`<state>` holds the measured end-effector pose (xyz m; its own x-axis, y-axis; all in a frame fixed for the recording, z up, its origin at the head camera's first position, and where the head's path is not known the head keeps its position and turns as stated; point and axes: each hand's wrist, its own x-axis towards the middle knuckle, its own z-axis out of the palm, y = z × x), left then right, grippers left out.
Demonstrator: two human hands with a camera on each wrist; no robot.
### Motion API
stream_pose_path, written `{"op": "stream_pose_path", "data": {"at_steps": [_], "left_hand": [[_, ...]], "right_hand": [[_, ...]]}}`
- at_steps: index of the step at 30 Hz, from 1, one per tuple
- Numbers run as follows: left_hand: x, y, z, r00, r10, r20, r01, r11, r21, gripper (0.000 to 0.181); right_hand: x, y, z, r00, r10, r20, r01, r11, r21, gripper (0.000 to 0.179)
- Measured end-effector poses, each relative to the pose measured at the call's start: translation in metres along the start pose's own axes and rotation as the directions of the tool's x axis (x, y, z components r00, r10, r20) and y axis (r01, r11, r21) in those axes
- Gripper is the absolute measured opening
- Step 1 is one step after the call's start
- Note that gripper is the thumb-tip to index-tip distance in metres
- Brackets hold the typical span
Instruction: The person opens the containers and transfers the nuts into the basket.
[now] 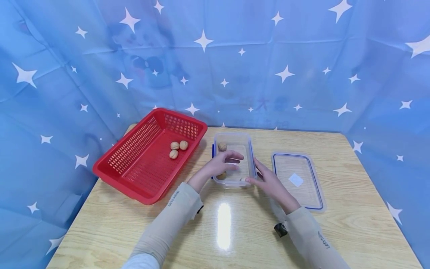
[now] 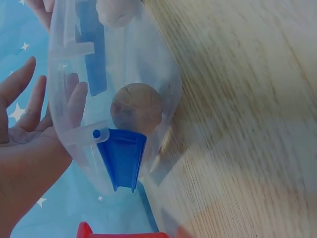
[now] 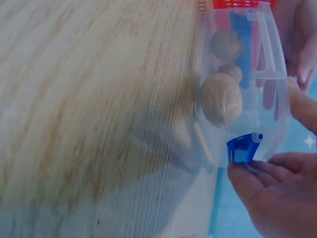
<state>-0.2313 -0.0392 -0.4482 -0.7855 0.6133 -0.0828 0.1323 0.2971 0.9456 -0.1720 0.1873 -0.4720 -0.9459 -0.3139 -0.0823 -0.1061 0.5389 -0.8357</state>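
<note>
A clear plastic food container (image 1: pixel 235 183) with blue side latches stands uncovered on the table, several walnuts inside it. One walnut (image 1: pixel 222 146) lies at its far left corner and another walnut (image 1: pixel 221 175) at its near left. Through the wall, the right wrist view shows a large walnut (image 3: pixel 221 99) close to the near right corner. My left hand (image 1: pixel 223 162) hovers over the container's opening with fingers spread and slightly bent, no walnut visible in it. My right hand (image 1: pixel 268 181) grips the container's near right corner, thumb in front and fingers along the right side by a blue latch (image 3: pixel 243 148).
At the left stands a red plastic basket (image 1: pixel 134 188) with three walnuts (image 1: pixel 174 149) in it. To the right of the container, a clear lid (image 1: pixel 295 164) with a blue seal lies flat. A blue star-patterned cloth (image 1: pixel 235 74) hangs behind the table.
</note>
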Motion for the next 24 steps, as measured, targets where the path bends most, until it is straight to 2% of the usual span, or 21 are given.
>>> {"op": "stream_pose_path", "data": {"at_steps": [7, 13, 20, 24], "left_hand": [[0.001, 0.005, 0.005, 0.999, -0.001, 0.044, -0.001, 0.999, 0.044, 0.04], [0.007, -0.002, 0.01, 0.994, -0.003, 0.108, -0.003, 0.999, 0.054, 0.041], [0.014, -0.008, 0.017, 0.979, -0.031, 0.2, 0.026, 0.999, 0.026, 0.043], [0.017, -0.009, 0.021, 0.974, -0.048, 0.222, 0.044, 0.999, 0.022, 0.042]], "right_hand": [[0.0, 0.0, 0.0, 1.0, -0.001, 0.0, 0.001, 1.0, 0.002, 0.088], [0.0, 0.0, 0.0, 1.0, -0.011, 0.002, 0.011, 1.0, 0.01, 0.088], [-0.001, 0.002, 0.0, 0.999, -0.033, 0.003, 0.033, 0.999, 0.005, 0.09], [0.0, 0.002, 0.0, 0.999, -0.036, 0.001, 0.036, 0.999, -0.005, 0.09]]}}
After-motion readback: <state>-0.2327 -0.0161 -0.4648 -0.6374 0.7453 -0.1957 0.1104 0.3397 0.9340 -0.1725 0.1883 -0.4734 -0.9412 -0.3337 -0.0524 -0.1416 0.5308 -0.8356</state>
